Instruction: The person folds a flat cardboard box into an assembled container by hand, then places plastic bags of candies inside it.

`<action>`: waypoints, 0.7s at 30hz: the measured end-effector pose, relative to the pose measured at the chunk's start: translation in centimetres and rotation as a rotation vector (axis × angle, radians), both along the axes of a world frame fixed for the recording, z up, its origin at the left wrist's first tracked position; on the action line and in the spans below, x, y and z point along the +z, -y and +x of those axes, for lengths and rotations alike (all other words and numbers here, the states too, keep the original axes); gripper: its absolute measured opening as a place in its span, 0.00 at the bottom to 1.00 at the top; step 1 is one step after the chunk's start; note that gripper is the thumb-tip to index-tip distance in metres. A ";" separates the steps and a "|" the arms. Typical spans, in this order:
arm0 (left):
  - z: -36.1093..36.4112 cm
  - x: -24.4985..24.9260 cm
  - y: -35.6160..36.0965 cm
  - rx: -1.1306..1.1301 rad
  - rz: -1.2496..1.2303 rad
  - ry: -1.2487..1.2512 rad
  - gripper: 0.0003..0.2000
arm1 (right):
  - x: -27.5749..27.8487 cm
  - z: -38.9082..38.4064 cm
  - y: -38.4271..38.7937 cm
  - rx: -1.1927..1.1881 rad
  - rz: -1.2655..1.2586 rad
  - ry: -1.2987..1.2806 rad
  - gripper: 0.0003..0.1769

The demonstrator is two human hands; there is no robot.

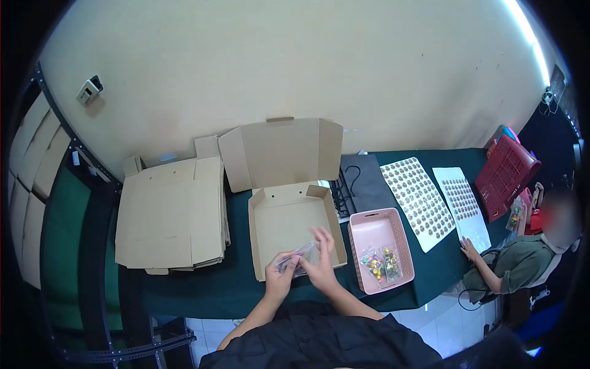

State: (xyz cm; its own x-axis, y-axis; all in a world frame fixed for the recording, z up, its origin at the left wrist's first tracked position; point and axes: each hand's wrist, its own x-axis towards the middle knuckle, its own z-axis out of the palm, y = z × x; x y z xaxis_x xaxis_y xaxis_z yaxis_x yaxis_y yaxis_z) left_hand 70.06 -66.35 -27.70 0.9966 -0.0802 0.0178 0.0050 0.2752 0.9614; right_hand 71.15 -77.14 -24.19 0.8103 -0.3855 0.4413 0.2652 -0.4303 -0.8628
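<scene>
Operator: State the pose of each hand.

Reference: The left hand (pixel 279 277) angles inward over the near side of the open cardboard box (pixel 283 224), thumb and fingers clamped on a clear plastic bag (pixel 305 251). The right hand (pixel 321 270) meets it, thumb at the bag, other fingers raised; whether it also grips the film cannot be told from this angle.

Operator: Locate the bag.

Reference: Between the hands, above the box's near wall.

Operator: Identify filled containers.

Reference: The pink basket (pixel 376 229), right of the box. Clear packets (pixel 381 264) of multicoloured pieces lie toward its near end.
</scene>
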 end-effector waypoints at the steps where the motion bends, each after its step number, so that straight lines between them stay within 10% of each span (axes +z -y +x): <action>1: 0.1 -0.2 -0.3 0.000 0.000 -0.001 0.19 | -2.2 0.4 1.4 0.260 0.123 -0.094 0.16; 10: 0.9 0.1 -3.2 -0.274 0.052 -0.030 0.23 | -2.0 0.7 4.3 0.729 0.696 -0.606 0.15; 16: 0.9 2.3 -1.9 -0.418 -0.250 -0.049 0.28 | -2.0 1.3 4.4 0.679 0.998 -0.437 0.18; 21: 1.0 -1.4 -1.0 -0.291 -0.041 -0.133 0.20 | -1.2 1.3 4.2 0.704 1.158 -0.420 0.21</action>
